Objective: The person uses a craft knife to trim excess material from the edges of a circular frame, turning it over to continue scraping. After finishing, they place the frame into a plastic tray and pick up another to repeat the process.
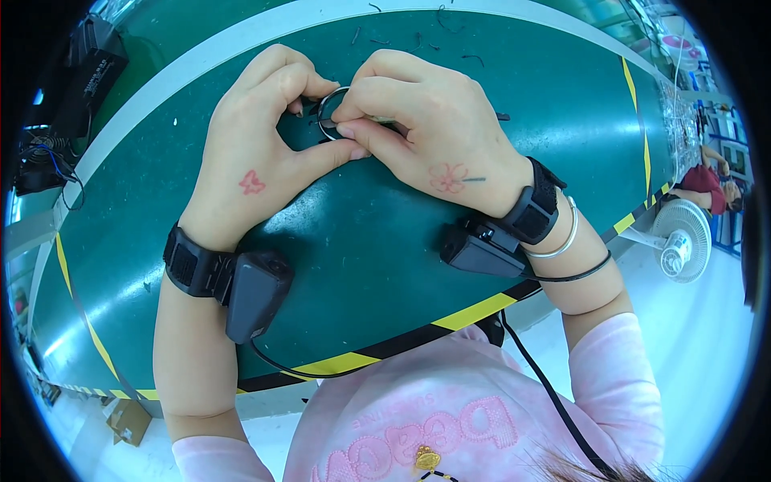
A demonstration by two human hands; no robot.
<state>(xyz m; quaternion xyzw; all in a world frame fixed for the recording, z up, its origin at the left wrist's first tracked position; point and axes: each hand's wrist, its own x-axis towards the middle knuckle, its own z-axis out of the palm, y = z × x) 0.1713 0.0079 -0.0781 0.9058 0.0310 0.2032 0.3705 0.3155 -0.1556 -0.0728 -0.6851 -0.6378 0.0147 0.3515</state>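
A thin metallic ring (320, 115) is held between my two hands over the green table. My left hand (253, 140) is closed in a curved grip at the ring's left side: the index fingertip touches its upper edge and the thumb reaches under its lower edge. My right hand (438, 116) pinches the ring's right side between thumb and bent fingers. Inside the ring, by the right fingertips, shows a small dark piece; its kind I cannot make out. A dark tip (503, 117) sticks out past the right hand. Each wrist bears a strapped black box.
Several short black scraps (418, 42) lie on the green tabletop (353, 217) at the far side. Yellow-black tape (474, 313) lines the near edge. A black device (88, 64) with wires stands far left. A white fan (681, 241) and another person (703, 189) are at right.
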